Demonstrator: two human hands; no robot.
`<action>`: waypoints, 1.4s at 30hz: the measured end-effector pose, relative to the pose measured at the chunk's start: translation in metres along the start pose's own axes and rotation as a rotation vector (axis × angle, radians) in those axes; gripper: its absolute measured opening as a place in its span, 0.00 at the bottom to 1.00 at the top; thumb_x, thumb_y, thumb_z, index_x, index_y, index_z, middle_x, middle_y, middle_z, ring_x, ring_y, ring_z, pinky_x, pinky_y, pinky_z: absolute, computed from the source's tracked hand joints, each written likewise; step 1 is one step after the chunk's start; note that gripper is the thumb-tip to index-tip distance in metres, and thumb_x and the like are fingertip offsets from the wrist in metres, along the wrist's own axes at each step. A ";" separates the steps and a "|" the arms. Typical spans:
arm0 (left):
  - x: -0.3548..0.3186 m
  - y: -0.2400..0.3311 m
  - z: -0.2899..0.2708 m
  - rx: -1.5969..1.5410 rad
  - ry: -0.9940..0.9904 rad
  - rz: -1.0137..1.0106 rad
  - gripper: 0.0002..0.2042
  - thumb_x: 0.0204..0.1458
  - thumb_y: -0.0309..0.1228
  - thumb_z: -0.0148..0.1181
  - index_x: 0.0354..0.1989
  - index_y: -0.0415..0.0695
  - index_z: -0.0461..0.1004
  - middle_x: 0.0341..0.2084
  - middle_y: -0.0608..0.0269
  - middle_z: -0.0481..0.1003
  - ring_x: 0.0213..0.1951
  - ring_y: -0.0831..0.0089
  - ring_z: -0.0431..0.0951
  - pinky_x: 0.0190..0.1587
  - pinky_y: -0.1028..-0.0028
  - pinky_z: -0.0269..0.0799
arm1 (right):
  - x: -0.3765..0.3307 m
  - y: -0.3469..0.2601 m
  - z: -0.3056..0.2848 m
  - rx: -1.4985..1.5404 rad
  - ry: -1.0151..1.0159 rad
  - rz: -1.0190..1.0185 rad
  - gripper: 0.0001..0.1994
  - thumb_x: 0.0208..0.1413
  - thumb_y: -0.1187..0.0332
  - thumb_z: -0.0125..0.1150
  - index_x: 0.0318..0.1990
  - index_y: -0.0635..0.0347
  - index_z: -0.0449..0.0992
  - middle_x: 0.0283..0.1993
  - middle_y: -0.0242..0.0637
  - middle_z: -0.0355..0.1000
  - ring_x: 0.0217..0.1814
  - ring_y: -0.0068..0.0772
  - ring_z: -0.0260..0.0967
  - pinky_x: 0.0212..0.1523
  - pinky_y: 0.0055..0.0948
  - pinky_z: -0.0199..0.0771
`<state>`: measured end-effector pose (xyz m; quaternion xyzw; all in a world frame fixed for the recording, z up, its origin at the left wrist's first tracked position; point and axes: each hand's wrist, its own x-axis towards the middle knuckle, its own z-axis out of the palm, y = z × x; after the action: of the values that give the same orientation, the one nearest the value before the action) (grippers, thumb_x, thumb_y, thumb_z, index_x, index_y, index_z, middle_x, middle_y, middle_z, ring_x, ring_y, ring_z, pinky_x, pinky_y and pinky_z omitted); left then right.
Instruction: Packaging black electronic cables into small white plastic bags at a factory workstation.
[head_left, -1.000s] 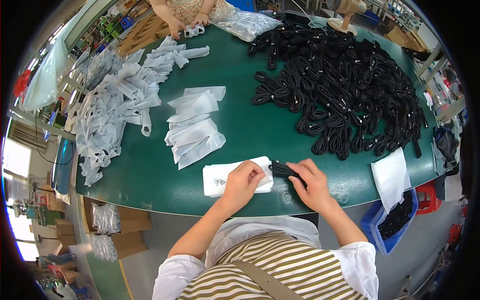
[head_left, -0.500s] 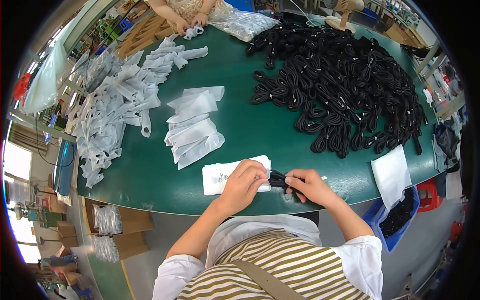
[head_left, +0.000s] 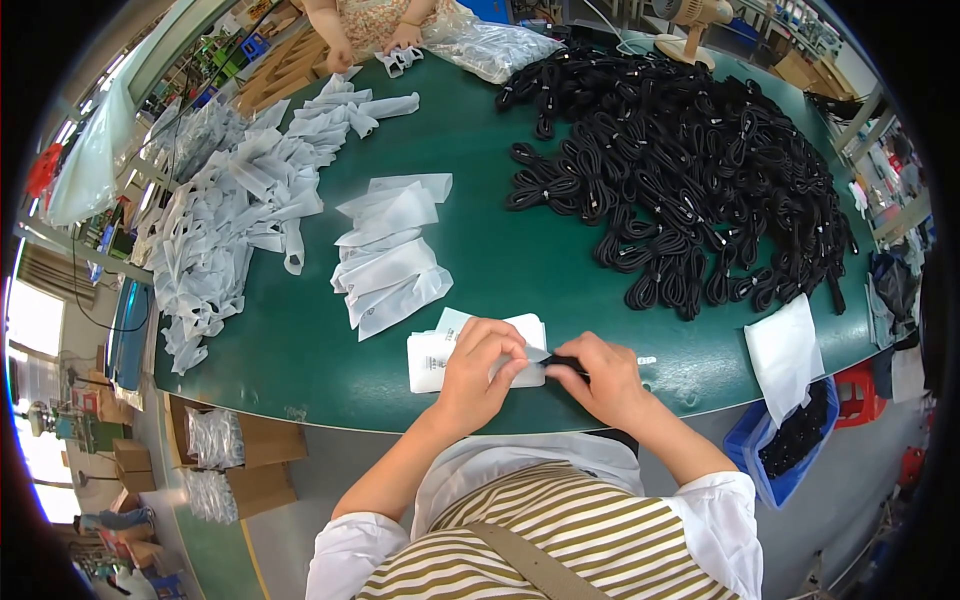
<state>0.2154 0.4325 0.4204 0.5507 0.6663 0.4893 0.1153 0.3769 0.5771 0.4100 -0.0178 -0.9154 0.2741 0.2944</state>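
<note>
Close to the near edge of the green counter (head_left: 520, 270), the person's two hands meet over a stack of flat white bags (head_left: 428, 372). The left hand (head_left: 478, 371) pinches a thin, pale bag (head_left: 537, 354) between thumb and fingers above the right part of that stack. The right hand (head_left: 607, 378) is closed around a black cable (head_left: 563, 363), whose visible end points left and meets the bag; whether any of it sits inside cannot be told, since fingers cover the rest. The cable is probably light and bendy, with a little spring in its folds and nothing fragile about it beyond perhaps the plugs. A grip around the middle of the bundle, like those in the black cable heap (head_left: 690, 190) farther right, should keep the loops together better than a hold on one end. The bag looks limp, nearly weightless and likely slippery, so it would crease or slide if pushed from behind; its edge nearest the cable seems the best place to pinch. Beyond the stack lies a short overlapping row of whitish sleeves (head_left: 395, 255), with a larger pile of similar sleeves (head_left: 225, 215) to the left. Across the counter, a co-worker's hand (head_left: 405, 36) rests just beside another small pale piece (head_left: 400, 62).
</note>
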 end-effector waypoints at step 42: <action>-0.008 -0.019 0.024 0.373 -0.092 0.160 0.09 0.44 0.22 0.67 0.34 0.43 0.76 0.31 0.58 0.71 0.34 0.59 0.73 0.39 0.64 0.69 | 0.016 0.046 -0.003 1.253 0.111 1.018 0.18 0.68 0.58 0.52 0.46 0.67 0.73 0.35 0.33 0.71 0.33 0.22 0.69 0.32 0.26 0.71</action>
<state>0.2237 0.4400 0.3907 0.6354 0.6935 0.3395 0.0027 0.3593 0.6210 0.3975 -0.2777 -0.4552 0.8353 0.1336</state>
